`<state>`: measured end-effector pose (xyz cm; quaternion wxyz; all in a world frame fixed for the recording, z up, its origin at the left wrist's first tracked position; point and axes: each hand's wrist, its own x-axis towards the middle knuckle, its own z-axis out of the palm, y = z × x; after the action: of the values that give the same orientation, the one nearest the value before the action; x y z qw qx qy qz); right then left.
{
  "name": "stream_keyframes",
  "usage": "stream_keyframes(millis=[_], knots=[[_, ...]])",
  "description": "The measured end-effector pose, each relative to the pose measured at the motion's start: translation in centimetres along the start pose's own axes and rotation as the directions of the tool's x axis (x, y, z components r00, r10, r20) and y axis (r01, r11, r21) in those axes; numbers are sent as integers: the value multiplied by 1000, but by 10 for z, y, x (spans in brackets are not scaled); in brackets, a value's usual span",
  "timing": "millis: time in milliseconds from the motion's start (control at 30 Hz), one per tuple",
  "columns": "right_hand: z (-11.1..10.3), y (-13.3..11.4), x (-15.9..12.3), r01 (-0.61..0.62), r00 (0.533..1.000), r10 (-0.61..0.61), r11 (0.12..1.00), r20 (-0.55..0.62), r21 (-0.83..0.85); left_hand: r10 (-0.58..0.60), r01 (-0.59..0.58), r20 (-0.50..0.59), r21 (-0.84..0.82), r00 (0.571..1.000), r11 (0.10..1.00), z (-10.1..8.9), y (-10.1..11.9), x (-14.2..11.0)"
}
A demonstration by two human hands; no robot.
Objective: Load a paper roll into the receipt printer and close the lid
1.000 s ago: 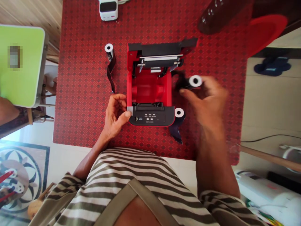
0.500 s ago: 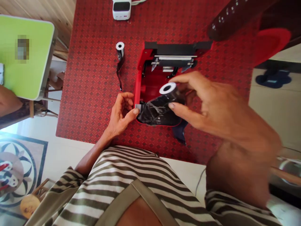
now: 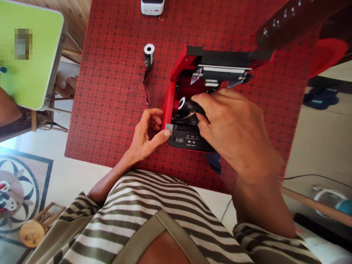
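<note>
On the table stands a red and black label printer [image 3: 189, 141] with its lid up, its black control panel facing me. My right hand [image 3: 233, 128] reaches into the body, fingers closed around a black ribbon roll [image 3: 189, 107]. The roll's white core end points left, and a loose flap of black film hangs at its front. My left hand [image 3: 150, 134] is at the front left corner, thumb on a small grey piece [image 3: 169, 128] there and fingers curled against the side. The roll's right end is hidden by my right hand.
Left of the printer, a second ribbon roll [image 3: 149, 55] stands with a black strip trailing. A white device [image 3: 152, 7] sits at the back. A dark ribbed cylinder [image 3: 286, 24] leans in at the back right. A green table [image 3: 35, 73] is at left, a person's arm beside it.
My right hand has lowered the ribbon roll into the printer, tipping it from near upright to lying sideways. The film no longer covers the panel. My left hand keeps its place at the corner.
</note>
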<state>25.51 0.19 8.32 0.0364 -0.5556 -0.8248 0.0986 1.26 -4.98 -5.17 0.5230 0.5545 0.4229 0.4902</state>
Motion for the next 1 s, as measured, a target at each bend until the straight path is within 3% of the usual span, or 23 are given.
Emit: stream_keyframes(millis=[167, 533, 667, 833, 1000], knots=[[5, 5, 20, -22, 999, 18, 996, 42, 85, -43, 43, -2, 18, 999, 999, 0, 2, 1], [28, 25, 30, 112, 994, -111, 992, -20, 62, -55, 54, -13, -24, 998, 998, 3, 6, -1], [13, 26, 14, 150, 988, -144, 982, -63, 117, -65, 65, -14, -32, 998, 997, 3, 9, 0], [-11, 17, -20, 303, 943, -236, 901, -235, 311, -83, 83, -7, -19, 997, 996, 1, 9, 2], [5, 8, -22, 319, 929, -216, 879, -301, 355, -74, 74, -23, -9, 997, 997, 1, 9, 0]])
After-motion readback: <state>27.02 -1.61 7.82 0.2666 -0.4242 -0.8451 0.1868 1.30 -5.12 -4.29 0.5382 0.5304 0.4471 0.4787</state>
